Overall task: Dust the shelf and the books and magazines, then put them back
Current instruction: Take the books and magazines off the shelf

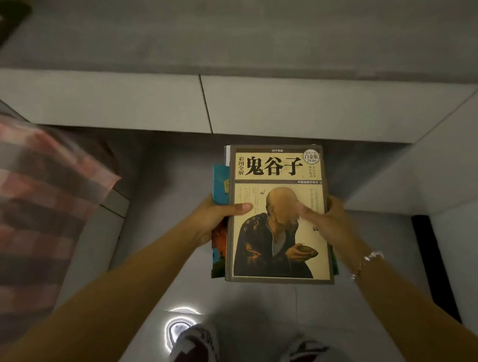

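We see the left hand (215, 218) and the right hand (326, 225) gripping a stack of books (279, 214) from either side, thumbs pressed on the top book's yellow cover, fingers curled under the edges. The stack is held flat above the grey tiled floor (336, 306), near a white shelf ledge (153, 101). A plaid cloth (33, 194) is at left, a bracelet (366, 263) on the right wrist, and patterned socks (197, 350) below.

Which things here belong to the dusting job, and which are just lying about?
Part of the job:
- top book, gripped by the left hand and the right hand
- other books stacked under it, edges showing

Lying about:
- checked cloth at left
- dark mat at upper left
- floor, with a light's reflection
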